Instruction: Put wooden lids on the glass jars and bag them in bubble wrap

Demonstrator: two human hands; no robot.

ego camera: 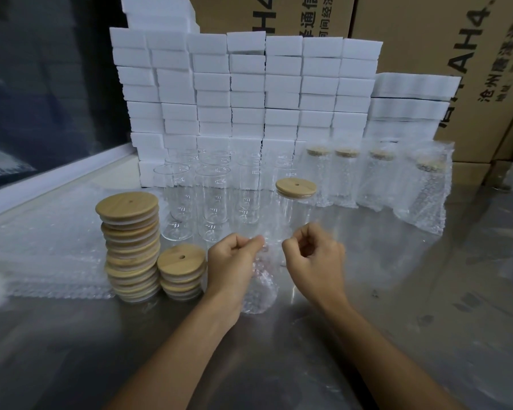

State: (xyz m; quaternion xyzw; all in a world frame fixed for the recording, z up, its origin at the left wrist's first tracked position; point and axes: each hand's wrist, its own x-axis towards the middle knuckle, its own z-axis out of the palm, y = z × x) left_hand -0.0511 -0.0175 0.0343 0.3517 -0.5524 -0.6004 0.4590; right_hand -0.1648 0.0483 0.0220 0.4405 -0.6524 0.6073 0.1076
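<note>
Bag (pixel 259 279) pinched between both hands (pixel 274 261).

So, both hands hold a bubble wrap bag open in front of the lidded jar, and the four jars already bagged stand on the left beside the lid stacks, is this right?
Not quite. In the head view the four bagged jars stand on the right, far from the lid stacks on the left. The rest holds: the left hand and right hand pinch the bubble wrap bag open in front of the lidded jar.

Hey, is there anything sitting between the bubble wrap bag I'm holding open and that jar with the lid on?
Nothing visible. The left hand and right hand pinch the bubble wrap bag open just in front of the lidded jar; the unlidded jars stand to its left.
</note>
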